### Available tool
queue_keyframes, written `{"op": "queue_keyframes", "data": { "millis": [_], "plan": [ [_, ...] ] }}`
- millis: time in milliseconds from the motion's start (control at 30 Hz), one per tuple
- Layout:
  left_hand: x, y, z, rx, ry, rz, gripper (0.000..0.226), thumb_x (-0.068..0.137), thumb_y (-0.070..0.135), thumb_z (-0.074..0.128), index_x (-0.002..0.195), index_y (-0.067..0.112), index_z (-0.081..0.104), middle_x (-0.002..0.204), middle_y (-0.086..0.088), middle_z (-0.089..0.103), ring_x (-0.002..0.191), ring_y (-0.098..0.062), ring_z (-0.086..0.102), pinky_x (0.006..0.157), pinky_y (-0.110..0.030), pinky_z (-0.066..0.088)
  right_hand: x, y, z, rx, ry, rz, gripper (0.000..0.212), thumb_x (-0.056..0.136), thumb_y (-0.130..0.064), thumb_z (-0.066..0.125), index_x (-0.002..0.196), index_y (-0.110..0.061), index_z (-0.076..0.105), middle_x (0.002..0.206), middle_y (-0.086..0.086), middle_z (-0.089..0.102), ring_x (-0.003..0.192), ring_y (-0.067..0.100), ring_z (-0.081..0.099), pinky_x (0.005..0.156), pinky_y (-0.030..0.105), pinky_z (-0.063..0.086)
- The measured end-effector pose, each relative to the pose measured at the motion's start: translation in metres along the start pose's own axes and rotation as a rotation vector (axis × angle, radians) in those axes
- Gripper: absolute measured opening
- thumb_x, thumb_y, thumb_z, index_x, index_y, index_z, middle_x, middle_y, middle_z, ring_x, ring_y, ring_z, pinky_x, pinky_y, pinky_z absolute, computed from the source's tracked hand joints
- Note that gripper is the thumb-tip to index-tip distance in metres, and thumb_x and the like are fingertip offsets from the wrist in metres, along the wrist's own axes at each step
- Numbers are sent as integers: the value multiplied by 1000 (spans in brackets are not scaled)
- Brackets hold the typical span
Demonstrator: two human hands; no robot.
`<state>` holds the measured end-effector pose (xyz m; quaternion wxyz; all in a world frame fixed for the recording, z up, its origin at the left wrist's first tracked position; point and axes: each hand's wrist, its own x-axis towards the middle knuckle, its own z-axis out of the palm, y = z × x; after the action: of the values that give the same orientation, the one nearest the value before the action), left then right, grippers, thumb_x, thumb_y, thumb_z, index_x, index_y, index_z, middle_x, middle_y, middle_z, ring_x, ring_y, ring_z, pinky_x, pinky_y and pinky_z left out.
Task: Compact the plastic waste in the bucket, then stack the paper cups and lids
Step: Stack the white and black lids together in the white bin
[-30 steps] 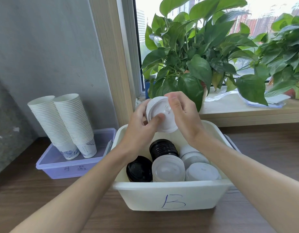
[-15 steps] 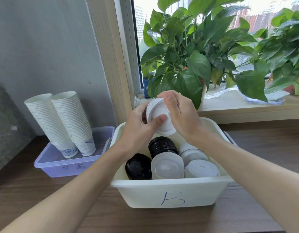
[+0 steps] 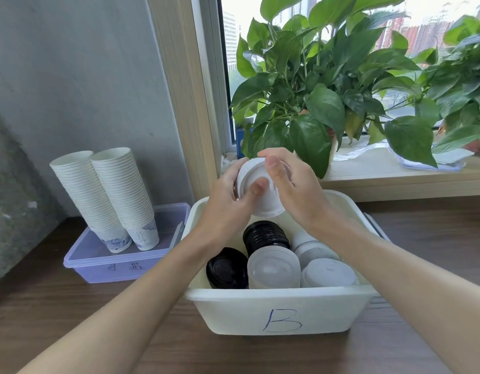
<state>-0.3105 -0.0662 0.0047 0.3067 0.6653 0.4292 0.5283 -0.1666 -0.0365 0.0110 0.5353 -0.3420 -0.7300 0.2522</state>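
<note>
Both my hands hold a stack of white plastic lids point(image 3: 263, 195) above the back of the white bin marked B point(image 3: 282, 317). My left hand point(image 3: 228, 201) grips its left side, thumb pressed on the top lid. My right hand point(image 3: 290, 184) curls over the stack from the right, fingertips on its upper rim. Inside the bin lie stacks of black lids point(image 3: 266, 234) point(image 3: 226, 268), a translucent stack point(image 3: 274, 268) and white stacks point(image 3: 328, 273). Two tall leaning stacks of paper cups point(image 3: 109, 195) stand upside down on a purple box point(image 3: 117, 263) at the left.
The bin and purple box sit on a dark wooden table point(image 3: 71, 314). Leafy potted plants point(image 3: 328, 85) stand on the windowsill point(image 3: 395, 179) just behind the bin. A grey wall closes off the left side.
Both hands stay on the white lid stack. My right fingers have shifted slightly along its upper rim, and the stack has barely moved.
</note>
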Motion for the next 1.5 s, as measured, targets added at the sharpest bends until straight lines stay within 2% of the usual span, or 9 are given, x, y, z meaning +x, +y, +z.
{"op": "queue_keyframes", "data": {
  "millis": [133, 367, 533, 667, 800, 967, 1133, 1367, 1500],
  "plan": [
    [0, 2, 0, -1, 47, 47, 33, 97, 23, 65, 127, 12, 63, 113, -5, 71, 98, -10, 67, 83, -20, 53, 0, 3, 3, 5, -4, -28, 21, 101, -35, 37, 106, -34, 58, 95, 11, 68, 86, 15, 59, 78, 21, 46],
    [-1, 3, 0, 18, 83, 59, 34, 92, 26, 68, 122, 11, 65, 106, -5, 73, 95, -17, 68, 83, -27, 55, 2, 6, 9, -12, 31, -48, 24, 101, -36, 36, 105, -36, 59, 99, -16, 66, 98, 6, 60, 86, 20, 46],
    [-2, 9, -6, 57, 36, 1, 36, 91, 21, 73, 125, 17, 62, 110, 1, 71, 96, -6, 66, 83, -20, 54, 2, 7, 8, -10, 18, -51, 25, 103, -35, 33, 106, -32, 58, 90, -5, 65, 84, 5, 57, 78, 18, 44],
    [-8, 10, -26, 27, 26, -70, 41, 85, 11, 78, 122, 18, 64, 106, 0, 73, 90, -4, 68, 77, -17, 53, 2, 2, 14, 19, -139, 60, 35, 103, -35, 29, 116, -17, 56, 87, -8, 57, 81, -2, 50, 80, 13, 41],
    [-14, 7, -64, 22, 193, -122, 45, 79, 17, 84, 120, 19, 65, 108, -2, 73, 98, -17, 69, 78, -30, 56, 3, -1, 23, 315, -292, 361, 46, 102, -45, 25, 121, -13, 52, 92, 14, 70, 90, 25, 69, 85, 36, 55],
    [-29, 3, -91, 16, 220, -222, 44, 82, 18, 82, 122, 20, 63, 109, -2, 72, 102, -21, 68, 72, -26, 56, 4, 3, 41, -294, -772, 266, 12, 95, -26, 56, 89, -20, 65, 81, -12, 62, 74, -2, 60, 70, 15, 45],
    [-37, 0, -99, -10, 229, -260, 44, 82, 22, 82, 122, 21, 64, 113, -1, 72, 105, -20, 68, 79, -32, 59, -1, 14, 71, -522, -1037, 155, 27, 77, -25, 72, 85, -4, 56, 79, 4, 56, 70, 18, 49, 68, 36, 44],
    [-38, -1, -103, -48, 194, -266, 46, 81, 21, 81, 123, 20, 63, 114, 0, 72, 105, -18, 68, 75, -25, 60, -3, 29, 87, -600, -1085, 130, 40, 78, -19, 73, 116, -16, 64, 112, -2, 67, 102, 18, 61, 92, 37, 49],
    [-35, 0, -102, -16, 172, -256, 47, 82, 21, 80, 125, 19, 62, 113, -2, 72, 104, -18, 69, 73, -22, 59, 2, 29, 77, -533, -958, 163, 26, 79, -15, 72, 105, -17, 70, 102, -7, 69, 94, 14, 62, 89, 32, 50]
  ]
}}
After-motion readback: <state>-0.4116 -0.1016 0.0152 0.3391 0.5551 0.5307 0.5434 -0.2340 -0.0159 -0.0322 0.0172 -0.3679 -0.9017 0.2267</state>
